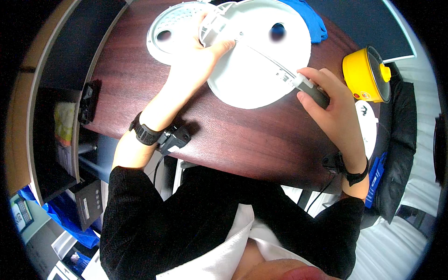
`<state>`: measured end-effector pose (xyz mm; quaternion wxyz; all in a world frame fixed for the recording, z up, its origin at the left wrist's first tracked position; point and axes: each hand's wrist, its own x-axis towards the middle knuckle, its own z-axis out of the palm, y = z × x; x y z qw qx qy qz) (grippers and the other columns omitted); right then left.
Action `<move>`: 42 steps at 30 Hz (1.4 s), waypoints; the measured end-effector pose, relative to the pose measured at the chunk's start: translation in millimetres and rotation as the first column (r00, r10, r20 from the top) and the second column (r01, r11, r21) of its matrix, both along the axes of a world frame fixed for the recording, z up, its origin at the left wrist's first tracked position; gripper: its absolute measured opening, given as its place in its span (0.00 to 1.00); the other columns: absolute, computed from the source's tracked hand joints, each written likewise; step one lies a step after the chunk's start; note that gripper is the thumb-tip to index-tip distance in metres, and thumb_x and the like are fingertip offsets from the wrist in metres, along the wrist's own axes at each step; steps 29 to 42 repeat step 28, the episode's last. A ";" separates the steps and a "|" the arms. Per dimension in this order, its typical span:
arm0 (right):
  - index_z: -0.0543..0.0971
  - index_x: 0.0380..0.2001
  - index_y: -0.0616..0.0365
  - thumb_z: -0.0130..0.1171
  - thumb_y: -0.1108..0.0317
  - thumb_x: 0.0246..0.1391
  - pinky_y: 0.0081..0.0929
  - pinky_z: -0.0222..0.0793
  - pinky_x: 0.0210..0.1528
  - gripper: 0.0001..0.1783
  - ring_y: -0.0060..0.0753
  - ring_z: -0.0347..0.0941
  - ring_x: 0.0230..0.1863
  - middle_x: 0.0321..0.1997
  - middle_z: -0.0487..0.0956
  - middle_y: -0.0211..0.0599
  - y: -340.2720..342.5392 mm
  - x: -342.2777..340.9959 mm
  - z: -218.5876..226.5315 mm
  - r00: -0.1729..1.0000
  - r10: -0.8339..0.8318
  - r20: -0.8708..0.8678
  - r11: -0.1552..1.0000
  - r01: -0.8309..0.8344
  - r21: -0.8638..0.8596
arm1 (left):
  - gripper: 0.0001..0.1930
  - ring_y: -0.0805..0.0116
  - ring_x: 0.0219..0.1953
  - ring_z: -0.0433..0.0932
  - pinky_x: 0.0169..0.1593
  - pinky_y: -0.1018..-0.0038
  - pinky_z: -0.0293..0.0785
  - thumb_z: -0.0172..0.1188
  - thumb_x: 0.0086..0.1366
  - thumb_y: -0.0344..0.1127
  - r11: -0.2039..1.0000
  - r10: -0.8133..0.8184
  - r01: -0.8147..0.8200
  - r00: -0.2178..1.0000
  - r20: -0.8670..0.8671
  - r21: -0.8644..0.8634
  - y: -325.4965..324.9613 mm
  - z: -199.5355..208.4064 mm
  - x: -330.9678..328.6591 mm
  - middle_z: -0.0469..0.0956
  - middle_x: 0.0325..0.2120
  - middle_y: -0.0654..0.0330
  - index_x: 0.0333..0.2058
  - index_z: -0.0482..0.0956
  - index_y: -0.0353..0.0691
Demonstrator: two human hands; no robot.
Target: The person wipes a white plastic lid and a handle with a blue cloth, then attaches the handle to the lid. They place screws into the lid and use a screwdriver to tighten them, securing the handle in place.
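My right hand (337, 101) is wrapped round the dark grey handle of a long screwdriver (313, 93). Its thin shaft slopes up and left across a large round white plastic disc (252, 91), and its tip ends beside my left thumb. At the disc's upper left, my left hand (198, 58) grips a white plastic fitting (213, 29), thumb laid on the disc and fingers mostly hidden behind the fitting. A dark round hole shows in the disc's upper right. Partly behind my left hand lies a smaller white perforated disc (161, 53), also with a hole.
At the table's right stands a yellow electric pot (361, 74) with a lid, near a white plate-like thing (366, 123). Blue cloth (312, 21) lies behind the large disc. A small black object (90, 100) sits at the left edge of the brown table (135, 93), beside shelving.
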<state>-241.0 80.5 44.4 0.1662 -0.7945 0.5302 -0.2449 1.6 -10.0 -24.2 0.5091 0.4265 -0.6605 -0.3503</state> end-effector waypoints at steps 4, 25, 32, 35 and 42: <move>0.75 0.45 0.57 0.61 0.71 0.50 0.35 0.68 0.34 0.17 0.47 0.74 0.32 0.31 0.75 0.44 0.9 2.5 5.9 0.997 0.007 -0.071 0.999 -0.009 -0.035 | 0.24 0.63 0.38 0.82 0.42 0.70 0.79 0.65 0.54 0.33 0.999 0.017 -0.015 0.999 0.038 -0.038 0.4 1.5 -0.9 0.80 0.38 0.51 0.50 0.71 0.37; 0.74 0.49 0.61 0.58 0.70 0.53 0.24 0.67 0.30 0.19 0.33 0.73 0.23 0.24 0.75 0.45 20.1 24.4 -9.4 0.974 -0.134 0.183 0.972 0.093 0.218 | 0.27 0.60 0.50 0.75 0.54 0.68 0.69 0.61 0.58 0.34 0.992 0.093 -0.088 0.994 0.065 -0.087 11.8 3.9 3.5 0.76 0.46 0.52 0.56 0.67 0.37; 0.74 0.50 0.60 0.59 0.70 0.53 0.21 0.66 0.31 0.19 0.30 0.72 0.24 0.25 0.75 0.45 23.1 31.1 -14.8 0.960 -0.212 0.185 0.941 0.149 0.305 | 0.26 0.58 0.53 0.72 0.55 0.61 0.69 0.52 0.60 0.29 0.997 0.018 -0.018 1.000 -0.003 -0.073 13.3 3.9 5.9 0.73 0.49 0.49 0.58 0.63 0.34; 0.74 0.50 0.60 0.59 0.70 0.53 0.21 0.66 0.31 0.19 0.30 0.72 0.24 0.25 0.75 0.45 23.1 31.1 -14.8 0.960 -0.212 0.185 0.941 0.149 0.305 | 0.26 0.58 0.53 0.72 0.55 0.61 0.69 0.52 0.60 0.29 0.997 0.018 -0.018 1.000 -0.003 -0.073 13.3 3.9 5.9 0.73 0.49 0.49 0.58 0.63 0.34; 0.74 0.50 0.60 0.59 0.70 0.53 0.21 0.66 0.31 0.19 0.30 0.72 0.24 0.25 0.75 0.45 23.1 31.1 -14.8 0.960 -0.212 0.185 0.941 0.149 0.305 | 0.26 0.58 0.53 0.72 0.55 0.61 0.69 0.52 0.60 0.29 0.997 0.018 -0.018 1.000 -0.003 -0.073 13.3 3.9 5.9 0.73 0.49 0.49 0.58 0.63 0.34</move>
